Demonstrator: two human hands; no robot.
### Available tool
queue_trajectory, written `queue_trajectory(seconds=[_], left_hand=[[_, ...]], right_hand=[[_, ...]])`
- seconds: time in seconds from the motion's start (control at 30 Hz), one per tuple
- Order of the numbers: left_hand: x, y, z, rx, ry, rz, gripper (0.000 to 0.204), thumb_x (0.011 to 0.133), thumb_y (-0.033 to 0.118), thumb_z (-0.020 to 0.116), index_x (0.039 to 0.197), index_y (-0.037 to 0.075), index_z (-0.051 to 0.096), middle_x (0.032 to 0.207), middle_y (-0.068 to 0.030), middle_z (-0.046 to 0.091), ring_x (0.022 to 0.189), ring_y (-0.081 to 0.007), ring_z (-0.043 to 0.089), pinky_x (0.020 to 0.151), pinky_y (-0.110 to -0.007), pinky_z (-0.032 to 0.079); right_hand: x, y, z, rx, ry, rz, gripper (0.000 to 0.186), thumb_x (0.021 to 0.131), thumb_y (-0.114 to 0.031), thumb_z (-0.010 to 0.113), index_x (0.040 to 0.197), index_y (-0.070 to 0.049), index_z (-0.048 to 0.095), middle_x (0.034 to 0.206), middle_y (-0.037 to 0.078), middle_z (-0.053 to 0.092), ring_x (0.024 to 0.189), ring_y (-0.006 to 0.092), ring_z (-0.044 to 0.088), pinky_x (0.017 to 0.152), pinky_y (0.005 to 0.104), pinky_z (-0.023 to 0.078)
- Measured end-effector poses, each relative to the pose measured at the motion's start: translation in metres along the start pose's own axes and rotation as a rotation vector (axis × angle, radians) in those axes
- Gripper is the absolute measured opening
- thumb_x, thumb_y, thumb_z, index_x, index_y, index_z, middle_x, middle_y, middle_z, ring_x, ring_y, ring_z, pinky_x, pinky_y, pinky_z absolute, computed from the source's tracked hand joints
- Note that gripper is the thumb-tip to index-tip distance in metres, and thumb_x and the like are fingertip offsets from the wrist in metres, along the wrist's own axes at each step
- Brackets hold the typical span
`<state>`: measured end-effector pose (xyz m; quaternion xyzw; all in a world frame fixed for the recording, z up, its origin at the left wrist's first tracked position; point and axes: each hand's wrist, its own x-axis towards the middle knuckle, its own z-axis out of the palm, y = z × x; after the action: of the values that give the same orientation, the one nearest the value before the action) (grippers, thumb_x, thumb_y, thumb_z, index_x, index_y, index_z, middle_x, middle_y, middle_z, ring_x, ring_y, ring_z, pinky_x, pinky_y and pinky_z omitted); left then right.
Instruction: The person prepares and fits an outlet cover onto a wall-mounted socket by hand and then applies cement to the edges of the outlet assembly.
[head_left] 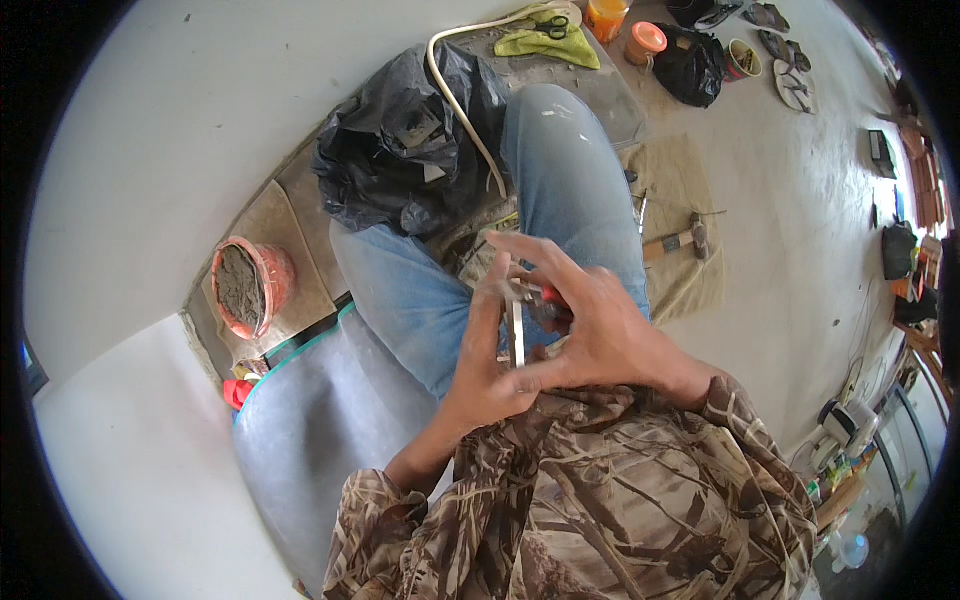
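My hands meet over my lap, slightly smeared by motion. My left hand (482, 365) grips a thin pale flat piece (517, 338), seen edge-on between the two palms. My right hand (605, 325) curls around a small dark tool with a red part (553, 296); its kind cannot be made out. The right thumb reaches across to the lower end of the pale piece, and the index fingers of both hands come close together above it. Fingers hide most of the tool.
Beyond my knees lies a black plastic bag (365, 165) with pale scraps on it, beside a bent cream tube (455, 95). A bucket of grey mortar (240, 290) stands left. On a cloth (685, 290) at right rests a hammer (698, 237). Scissors (553, 27) lie on a yellow-green cloth (570, 48).
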<state>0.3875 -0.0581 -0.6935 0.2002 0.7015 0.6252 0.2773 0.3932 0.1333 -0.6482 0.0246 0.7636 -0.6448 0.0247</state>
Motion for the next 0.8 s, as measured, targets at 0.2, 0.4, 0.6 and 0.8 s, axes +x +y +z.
queue_trajectory(seconds=[0.2, 0.4, 0.6, 0.8], left_hand=[[-0.006, -0.011, -0.003, -0.086, -0.055, 0.015, 0.101, 0.081, 0.005, 0.061, 0.161, 0.001, 0.0, 0.14, -0.0172, 0.044, 0.13, -0.0269, 0.046, 0.113, -0.044, 0.033], [-0.009, -0.014, 0.003, -0.259, -0.143, -0.116, 0.119, 0.077, 0.02, 0.079, 0.161, 0.002, -0.004, 0.156, -0.0205, 0.029, 0.145, -0.0309, 0.032, 0.12, -0.043, 0.024], [-0.022, -0.032, -0.051, -0.504, -0.527, -0.214, 0.138, 0.068, 0.056, 0.088, 0.159, -0.003, 0.005, 0.167, -0.0207, 0.011, 0.154, -0.0325, 0.017, 0.124, -0.044, 0.014], [-0.017, -0.017, -0.04, -0.082, -0.521, -0.405, 0.11, 0.078, 0.038, 0.084, 0.157, -0.003, 0.021, 0.16, -0.025, 0.028, 0.149, -0.0375, 0.03, 0.118, -0.042, 0.027]], right_hand=[[0.02, 0.053, -0.031, -0.003, 0.111, 0.263, 0.047, 0.087, -0.024, 0.078, 0.127, -0.006, 0.062, 0.082, 0.009, 0.062, 0.063, 0.017, 0.059, 0.063, 0.0334, 0.05], [0.005, 0.063, -0.015, 0.162, -0.312, -0.148, 0.023, 0.085, -0.003, 0.076, 0.107, -0.001, 0.073, 0.084, 0.006, 0.074, 0.067, 0.0103, 0.064, 0.06, 0.0263, 0.048], [0.005, 0.062, -0.022, 0.099, -0.524, -0.275, 0.036, 0.073, -0.001, 0.078, 0.108, -0.004, 0.073, 0.094, 0.012, 0.074, 0.079, 0.029, 0.071, 0.067, 0.0353, 0.054], [-0.002, 0.044, -0.005, -0.15, -0.719, -0.348, 0.04, 0.071, -0.009, 0.075, 0.111, -0.006, 0.067, 0.096, 0.014, 0.072, 0.088, 0.0384, 0.068, 0.072, 0.0452, 0.053]])
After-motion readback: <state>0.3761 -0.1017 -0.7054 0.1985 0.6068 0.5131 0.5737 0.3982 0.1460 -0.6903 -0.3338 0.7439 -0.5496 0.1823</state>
